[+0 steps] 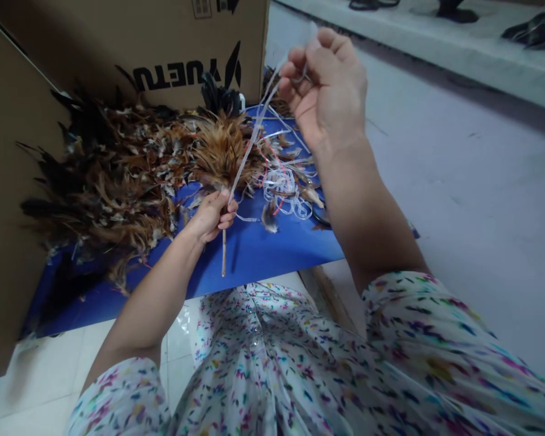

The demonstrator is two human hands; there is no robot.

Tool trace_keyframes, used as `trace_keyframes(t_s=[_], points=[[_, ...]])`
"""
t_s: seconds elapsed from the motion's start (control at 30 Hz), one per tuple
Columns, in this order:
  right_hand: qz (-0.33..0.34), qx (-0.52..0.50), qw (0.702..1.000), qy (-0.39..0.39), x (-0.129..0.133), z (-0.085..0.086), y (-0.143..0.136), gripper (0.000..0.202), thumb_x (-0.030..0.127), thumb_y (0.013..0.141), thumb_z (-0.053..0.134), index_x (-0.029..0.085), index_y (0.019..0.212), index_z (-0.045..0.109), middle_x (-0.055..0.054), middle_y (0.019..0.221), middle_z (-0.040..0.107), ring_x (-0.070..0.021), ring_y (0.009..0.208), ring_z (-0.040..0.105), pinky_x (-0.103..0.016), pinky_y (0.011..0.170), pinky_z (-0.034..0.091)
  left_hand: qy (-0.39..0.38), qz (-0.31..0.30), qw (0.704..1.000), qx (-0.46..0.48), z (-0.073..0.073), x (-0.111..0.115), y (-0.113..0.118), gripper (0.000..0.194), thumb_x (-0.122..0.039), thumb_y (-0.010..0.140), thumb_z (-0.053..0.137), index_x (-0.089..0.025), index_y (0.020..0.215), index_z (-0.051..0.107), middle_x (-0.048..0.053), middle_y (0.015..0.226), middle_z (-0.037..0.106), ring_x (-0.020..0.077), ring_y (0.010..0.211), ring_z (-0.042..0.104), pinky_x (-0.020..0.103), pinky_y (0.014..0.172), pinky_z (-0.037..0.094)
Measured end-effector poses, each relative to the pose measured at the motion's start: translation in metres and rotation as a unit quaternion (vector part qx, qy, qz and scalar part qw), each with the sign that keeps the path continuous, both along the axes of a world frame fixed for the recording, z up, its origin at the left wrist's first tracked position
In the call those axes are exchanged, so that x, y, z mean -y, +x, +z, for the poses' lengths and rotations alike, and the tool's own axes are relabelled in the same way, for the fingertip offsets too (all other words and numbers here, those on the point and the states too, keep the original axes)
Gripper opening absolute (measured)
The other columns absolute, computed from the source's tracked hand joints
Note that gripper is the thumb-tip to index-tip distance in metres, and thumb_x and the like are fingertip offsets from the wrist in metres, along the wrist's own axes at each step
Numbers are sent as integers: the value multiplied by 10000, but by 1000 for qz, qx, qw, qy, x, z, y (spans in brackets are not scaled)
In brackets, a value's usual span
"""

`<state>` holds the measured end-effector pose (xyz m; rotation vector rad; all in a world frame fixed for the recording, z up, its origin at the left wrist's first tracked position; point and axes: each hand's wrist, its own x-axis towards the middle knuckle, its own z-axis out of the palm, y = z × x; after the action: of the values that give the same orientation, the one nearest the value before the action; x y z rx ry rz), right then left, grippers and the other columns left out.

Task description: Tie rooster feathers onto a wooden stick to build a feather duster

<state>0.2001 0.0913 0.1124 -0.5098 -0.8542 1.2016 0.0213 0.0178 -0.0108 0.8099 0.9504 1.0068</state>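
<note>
My left hand (211, 215) is closed round a feather duster (220, 148), gripping it where the brown feathers meet the thin stick (224, 257). Its feathers point away from me, with black ones at the far tip. From that grip a clear plastic string (249, 150) runs up to the right, drawn nearly straight. Its upper end is pinched in my right hand (322, 85), raised high above the table. The fingers of my right hand are curled, and part of the string is hidden behind them.
A heap of loose brown and black feathers (118, 175) covers the left of the blue table (272, 248). Tangled clear and red strings (284, 188) lie at the right. A cardboard box (172, 42) stands behind, another cardboard panel (9, 181) at left. A white ledge (418, 36) holds dark objects.
</note>
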Motion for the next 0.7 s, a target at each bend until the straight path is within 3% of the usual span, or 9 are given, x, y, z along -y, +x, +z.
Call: trace_keyframes(t_s=[0.13, 0.3, 0.43, 0.5, 0.6, 0.67, 0.7], points=[[-47, 4, 997, -58, -17, -17, 29, 217, 86, 1015, 384, 257, 882, 371, 106, 622, 608, -49, 612, 609, -165, 642, 524, -9, -3, 1000, -19, -1, 0, -1, 408, -418, 856, 704, -194, 766, 376, -83, 598, 404, 1, 382, 258, 108, 331, 138], [-105, 5, 989, -102, -32, -49, 55, 198, 78, 958, 404, 260, 885, 374, 87, 633, 601, -71, 625, 592, -211, 682, 502, 10, -2, 998, -60, -1, 0, -2, 434, -431, 874, 675, -204, 738, 331, -94, 597, 359, 2, 386, 251, 103, 329, 155], [-108, 179, 967, -147, -36, -82, 74, 198, 138, 829, 517, 267, 895, 383, 75, 676, 603, -107, 656, 591, -303, 745, 529, 22, 26, 993, -113, 1, 1, -3, 355, -392, 951, 567, -208, 758, 332, -96, 593, 343, 5, 375, 276, 103, 331, 174], [-131, 312, 927, -159, -34, -98, 83, 216, 163, 773, 563, 266, 862, 395, 46, 654, 582, -161, 620, 576, -394, 702, 530, 28, 45, 989, -139, 2, 2, -2, 288, -347, 985, 507, -210, 786, 350, -94, 598, 353, 8, 368, 293, 108, 334, 181], [-181, 454, 868, -91, -19, -113, 89, 227, 129, 687, 671, 239, 810, 516, -57, 829, 637, -253, 846, 615, -524, 887, 494, 38, 72, 979, -185, 2, 4, 0, 237, -303, 1008, 455, -212, 808, 367, -90, 600, 373, 12, 361, 317, 119, 338, 194], [-246, 608, 753, 54, 0, -117, 84, 116, 185, 778, 632, 236, 867, 577, -118, 1062, 655, -316, 1109, 575, -558, 1012, 438, 42, 82, 974, -208, 3, 5, 2, 235, -299, 1009, 454, -211, 806, 372, -87, 599, 384, 13, 360, 329, 124, 341, 207], [-273, 642, 709, 101, 11, -117, 78, 67, 192, 827, 578, 233, 879, 592, -133, 1088, 660, -330, 1144, 566, -562, 1019, 436, 44, 85, 972, -216, 4, 5, 2, 235, -298, 1009, 455, -209, 806, 375, -86, 598, 388, 14, 361, 332, 126, 343, 211]])
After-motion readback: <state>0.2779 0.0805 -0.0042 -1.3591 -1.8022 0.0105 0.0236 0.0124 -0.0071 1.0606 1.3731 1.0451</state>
